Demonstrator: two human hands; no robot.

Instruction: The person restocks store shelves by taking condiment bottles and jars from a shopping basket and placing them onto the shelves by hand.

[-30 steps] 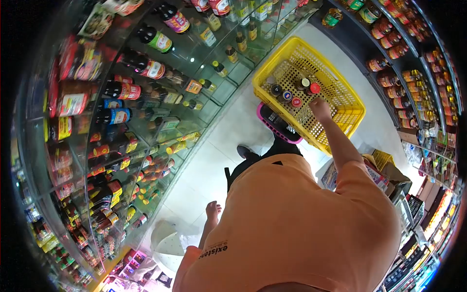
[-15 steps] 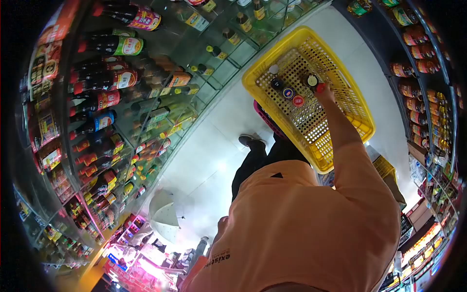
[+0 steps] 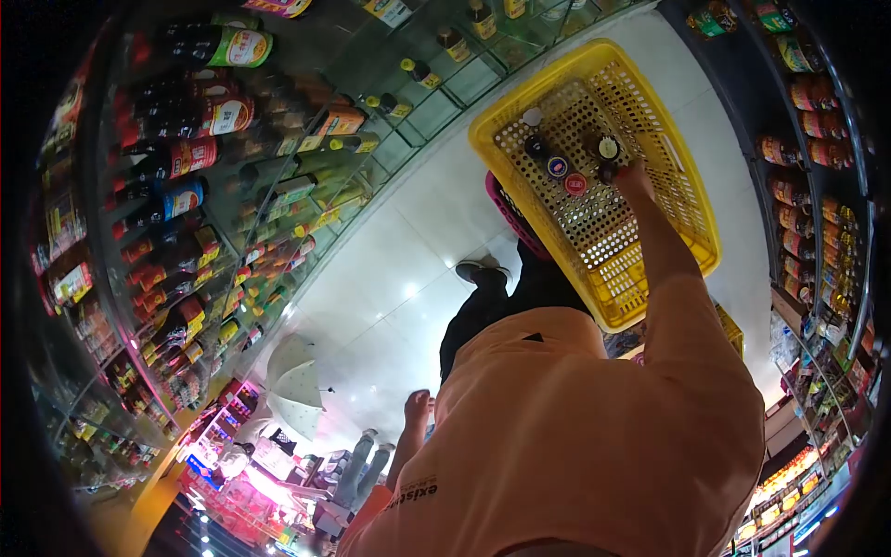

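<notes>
My right hand (image 3: 633,178) reaches down into a yellow plastic basket (image 3: 682,153) and is closed around the top of a dark bottle (image 3: 608,172), whose red cap shows faintly beside the fingers. Close by stands a jar or bottle with a pale round lid (image 3: 608,147). Several other bottles stand upright in the basket, among them one with a blue cap (image 3: 556,167) and one with a red cap (image 3: 575,184). My left hand (image 3: 419,406) is low at my side with its fingers curled, apart from any goods.
Glass shelves of sauce bottles (image 3: 232,116) line the left side. More shelves with jars (image 3: 817,125) run along the right. A pale umbrella (image 3: 295,388) and another person's legs (image 3: 357,469) appear at lower left. Pale floor tiles (image 3: 399,251) lie between.
My left hand has come into fuller view beside my body. My right hand stays in the basket at the bottle, whose red cap shows less now. The view has shifted slightly.
</notes>
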